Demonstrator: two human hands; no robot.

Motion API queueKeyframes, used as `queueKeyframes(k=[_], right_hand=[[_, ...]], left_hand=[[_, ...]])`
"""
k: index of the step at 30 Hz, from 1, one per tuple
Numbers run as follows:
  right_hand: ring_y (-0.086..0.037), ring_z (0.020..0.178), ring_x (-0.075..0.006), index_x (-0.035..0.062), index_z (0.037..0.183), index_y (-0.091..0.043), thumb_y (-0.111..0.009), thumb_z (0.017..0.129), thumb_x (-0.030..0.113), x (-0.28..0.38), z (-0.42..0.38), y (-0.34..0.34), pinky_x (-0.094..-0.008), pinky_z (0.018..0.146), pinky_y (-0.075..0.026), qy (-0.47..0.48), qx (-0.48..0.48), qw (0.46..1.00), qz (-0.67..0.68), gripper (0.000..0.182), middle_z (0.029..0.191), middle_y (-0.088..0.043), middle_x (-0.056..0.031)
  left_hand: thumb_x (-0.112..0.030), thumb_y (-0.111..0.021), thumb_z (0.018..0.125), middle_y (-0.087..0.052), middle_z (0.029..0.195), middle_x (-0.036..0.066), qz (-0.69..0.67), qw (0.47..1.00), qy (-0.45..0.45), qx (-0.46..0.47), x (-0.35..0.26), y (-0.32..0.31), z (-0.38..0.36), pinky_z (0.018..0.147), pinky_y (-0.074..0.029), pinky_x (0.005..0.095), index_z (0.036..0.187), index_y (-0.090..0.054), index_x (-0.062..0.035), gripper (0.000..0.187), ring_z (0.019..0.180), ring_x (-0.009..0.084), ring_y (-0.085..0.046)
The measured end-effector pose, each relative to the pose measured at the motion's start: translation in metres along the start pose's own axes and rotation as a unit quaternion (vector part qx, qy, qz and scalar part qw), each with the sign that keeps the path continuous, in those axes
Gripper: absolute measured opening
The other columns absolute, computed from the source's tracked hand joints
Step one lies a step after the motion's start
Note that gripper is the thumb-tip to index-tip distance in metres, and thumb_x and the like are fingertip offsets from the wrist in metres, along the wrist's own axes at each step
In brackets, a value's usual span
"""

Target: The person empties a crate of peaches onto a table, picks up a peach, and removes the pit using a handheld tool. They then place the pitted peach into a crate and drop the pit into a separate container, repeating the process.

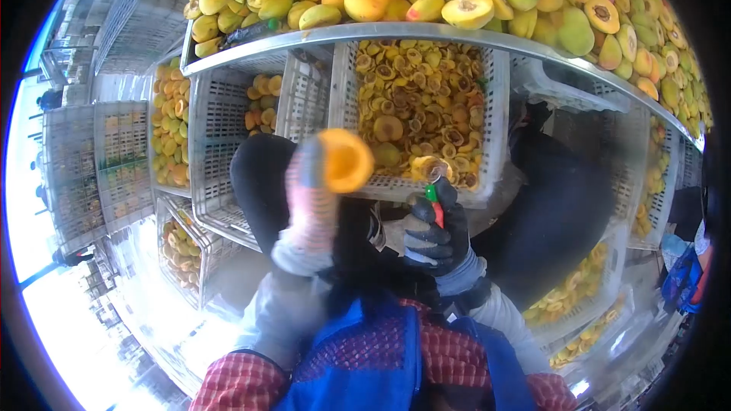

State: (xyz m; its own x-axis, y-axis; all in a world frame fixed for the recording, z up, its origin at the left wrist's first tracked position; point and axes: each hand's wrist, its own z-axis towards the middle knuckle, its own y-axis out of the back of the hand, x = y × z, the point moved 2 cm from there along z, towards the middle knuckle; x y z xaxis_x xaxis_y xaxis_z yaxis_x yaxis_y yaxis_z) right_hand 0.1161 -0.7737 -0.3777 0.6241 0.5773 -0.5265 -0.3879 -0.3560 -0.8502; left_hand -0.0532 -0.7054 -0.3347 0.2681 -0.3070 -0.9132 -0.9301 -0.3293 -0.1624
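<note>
My left hand (pixel 311 198), in a pale glove blurred by motion, is closed on a hollowed orange-yellow peach half (pixel 348 160), its cut side showing. It is raised over my knee, left of the crate of scraps. My right hand (pixel 440 234), in a dark grey glove, wraps around the red-and-green handle of a pitting spoon (pixel 435 205). The spoon's metal tip overlaps a scooped-out piece of peach (pixel 431 170) at the crate's near edge. Between my knees stands a white plastic crate (pixel 496 122) full of peach scraps and pit pieces (pixel 415 95).
A metal-edged table (pixel 304 39) heaped with halved peaches (pixel 464 11) spans the far side. Crates with peaches stand left (pixel 170 125) and right (pixel 571 289). A partly filled crate (pixel 221 114) is beside my left knee. Stacked crates (pixel 95 171) stand farther left.
</note>
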Motion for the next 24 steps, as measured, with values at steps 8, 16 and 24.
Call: queueKeyframes(k=[8,16,24], right_hand=[[-0.032,0.040,-0.0056,0.0130,0.087,-0.056,-0.039,0.093,0.054,0.023,-0.017,0.017,-0.0236,0.041,-0.032,0.093,-0.115,0.988,0.037,0.045,0.053,-0.033,0.0070],[-0.034,0.042,-0.0109,0.0128,0.094,-0.057,-0.041,0.093,0.052,0.040,-0.025,0.039,-0.0274,0.042,-0.031,0.151,-0.254,0.955,-0.017,0.042,0.055,-0.037,0.0032],[-0.034,0.040,-0.0118,0.0110,0.092,-0.056,-0.040,0.094,0.051,0.042,-0.013,0.013,-0.0266,0.038,-0.032,0.142,-0.228,0.960,-0.083,0.043,0.056,-0.041,0.0006]], left_hand=[[-0.018,-0.060,0.089,-0.061,0.106,0.014,0.623,0.682,-0.320,-0.210,-0.106,0.074,0.090,0.083,-0.048,0.0289,0.111,-0.058,-0.0012,0.027,0.094,0.0171,-0.058],[-0.047,-0.059,0.081,-0.066,0.102,0.015,0.796,0.537,0.149,0.237,0.133,-0.053,0.125,0.081,-0.050,0.0427,0.102,-0.066,-0.0047,0.048,0.096,0.0323,-0.063],[-0.031,-0.059,0.083,-0.059,0.115,0.018,0.559,0.774,0.249,0.161,0.220,-0.023,0.125,0.084,-0.047,0.0326,0.114,-0.058,-0.0040,0.042,0.105,0.0297,-0.058]])
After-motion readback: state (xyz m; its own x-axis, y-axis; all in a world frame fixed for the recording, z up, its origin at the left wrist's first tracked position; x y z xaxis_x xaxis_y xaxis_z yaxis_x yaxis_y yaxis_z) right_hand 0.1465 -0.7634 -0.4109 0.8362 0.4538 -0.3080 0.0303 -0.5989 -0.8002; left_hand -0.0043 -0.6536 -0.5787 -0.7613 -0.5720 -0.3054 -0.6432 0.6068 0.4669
